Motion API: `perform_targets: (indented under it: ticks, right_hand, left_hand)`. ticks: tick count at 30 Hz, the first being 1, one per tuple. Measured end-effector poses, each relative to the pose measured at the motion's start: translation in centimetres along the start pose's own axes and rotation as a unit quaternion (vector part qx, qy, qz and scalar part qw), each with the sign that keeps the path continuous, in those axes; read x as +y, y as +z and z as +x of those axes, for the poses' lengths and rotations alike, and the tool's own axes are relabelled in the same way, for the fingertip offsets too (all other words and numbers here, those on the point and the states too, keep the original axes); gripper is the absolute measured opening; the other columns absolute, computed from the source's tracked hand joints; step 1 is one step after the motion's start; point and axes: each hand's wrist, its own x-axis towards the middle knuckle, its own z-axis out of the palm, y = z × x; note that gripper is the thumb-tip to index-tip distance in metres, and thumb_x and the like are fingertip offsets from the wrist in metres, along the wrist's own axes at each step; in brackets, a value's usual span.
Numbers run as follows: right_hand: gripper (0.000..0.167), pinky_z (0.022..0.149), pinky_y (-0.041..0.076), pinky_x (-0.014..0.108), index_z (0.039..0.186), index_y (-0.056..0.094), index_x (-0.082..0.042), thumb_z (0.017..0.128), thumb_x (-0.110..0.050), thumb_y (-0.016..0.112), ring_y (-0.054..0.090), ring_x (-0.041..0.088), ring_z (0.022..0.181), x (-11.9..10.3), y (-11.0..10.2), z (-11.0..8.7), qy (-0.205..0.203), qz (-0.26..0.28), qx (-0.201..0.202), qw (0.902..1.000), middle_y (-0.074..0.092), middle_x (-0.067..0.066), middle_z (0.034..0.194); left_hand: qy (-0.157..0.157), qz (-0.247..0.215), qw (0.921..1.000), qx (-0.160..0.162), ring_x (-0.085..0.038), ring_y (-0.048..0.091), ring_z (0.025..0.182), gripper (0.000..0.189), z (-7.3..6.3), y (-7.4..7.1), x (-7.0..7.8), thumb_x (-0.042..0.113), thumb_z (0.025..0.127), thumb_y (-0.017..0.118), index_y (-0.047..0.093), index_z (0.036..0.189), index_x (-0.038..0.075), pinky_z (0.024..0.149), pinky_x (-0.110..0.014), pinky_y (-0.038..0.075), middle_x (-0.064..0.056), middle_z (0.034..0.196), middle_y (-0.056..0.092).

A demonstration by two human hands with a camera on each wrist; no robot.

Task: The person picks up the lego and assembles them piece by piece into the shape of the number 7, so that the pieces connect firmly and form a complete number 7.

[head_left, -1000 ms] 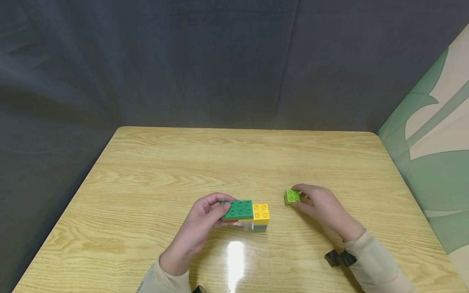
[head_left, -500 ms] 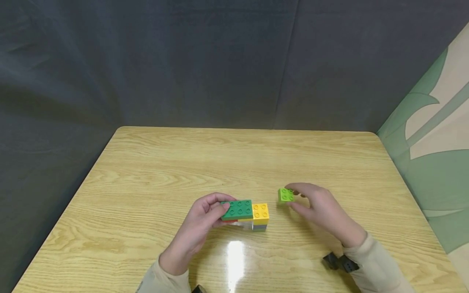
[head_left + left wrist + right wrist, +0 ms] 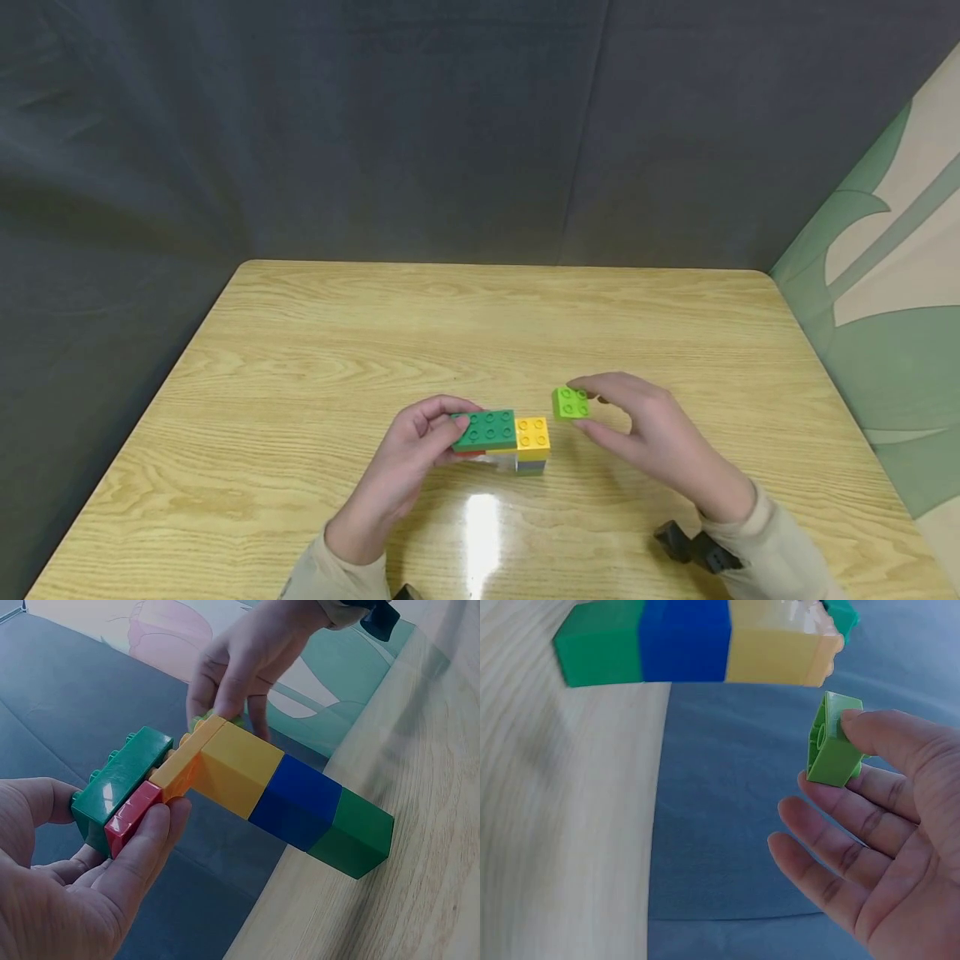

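Observation:
My left hand (image 3: 405, 467) grips the near end of a toy-brick build, thumb on a dark green brick (image 3: 491, 430) and fingers at a red brick (image 3: 135, 817). A thin yellow-orange piece (image 3: 184, 761) joins these to a column of a yellow brick (image 3: 236, 765), a blue brick (image 3: 296, 799) and a lower green brick (image 3: 352, 832) that stands on the table. Thumb and forefinger of my right hand (image 3: 652, 425) pinch a lime green brick (image 3: 570, 404), studs up, in the air just right of the column. Its hollow underside shows in the right wrist view.
The wooden table (image 3: 315, 333) spreads around both hands. A dark cloth (image 3: 420, 133) hangs beyond its far edge, and a patterned green and pink panel (image 3: 900, 350) stands along the right side. Black straps (image 3: 693, 546) sit at the wrists.
My right hand has lifted the lime green brick and carried it left, closer to the yellow brick. The left hand and the build stay where they were.

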Motion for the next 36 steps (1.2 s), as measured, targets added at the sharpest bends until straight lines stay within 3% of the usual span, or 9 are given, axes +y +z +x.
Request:
perform_targets:
  ticks: [9, 19, 36]
  right_hand:
    - [0.043, 0.08, 0.055, 0.035, 0.12, 0.066, -0.009, 0.079, -0.006, 0.077, 0.064, 0.017, 0.101, -1.3, -0.1, 0.6, -0.056, 0.032, 0.021, 0.9977, 0.068, 0.0, 0.114]
    - [0.04, 0.084, 0.054, 0.039, 0.12, 0.066, -0.01, 0.082, -0.011, 0.077, 0.064, 0.018, 0.102, -2.4, 0.3, 1.2, -0.092, 0.048, 0.021, 0.9944, 0.068, -0.001, 0.113]
    - [0.038, 0.082, 0.055, 0.038, 0.118, 0.066, -0.009, 0.082, -0.015, 0.078, 0.064, 0.016, 0.1, -2.6, 1.0, 1.4, -0.095, 0.056, 0.002, 0.9939, 0.068, -0.002, 0.11]
  left_hand:
    - [-0.005, 0.005, 1.0, 0.004, -0.02, 0.067, 0.09, 0.029, 0.0, 0.0, 0.0, 0.012, 0.099, 0.053, 0.057, 0.118, -0.009, 0.079, -0.036, 0.057, -0.013, 0.107, 0.068]
    - [-0.01, 0.004, 0.9999, 0.01, -0.019, 0.067, 0.089, 0.028, 0.0, 0.1, 0.1, 0.012, 0.098, 0.054, 0.057, 0.118, -0.008, 0.078, -0.033, 0.056, -0.011, 0.105, 0.068]
    - [-0.001, 0.006, 1.0, 0.001, -0.018, 0.066, 0.089, 0.028, 0.0, 0.1, 0.1, 0.013, 0.099, 0.053, 0.058, 0.118, -0.008, 0.079, -0.038, 0.056, -0.01, 0.105, 0.068]
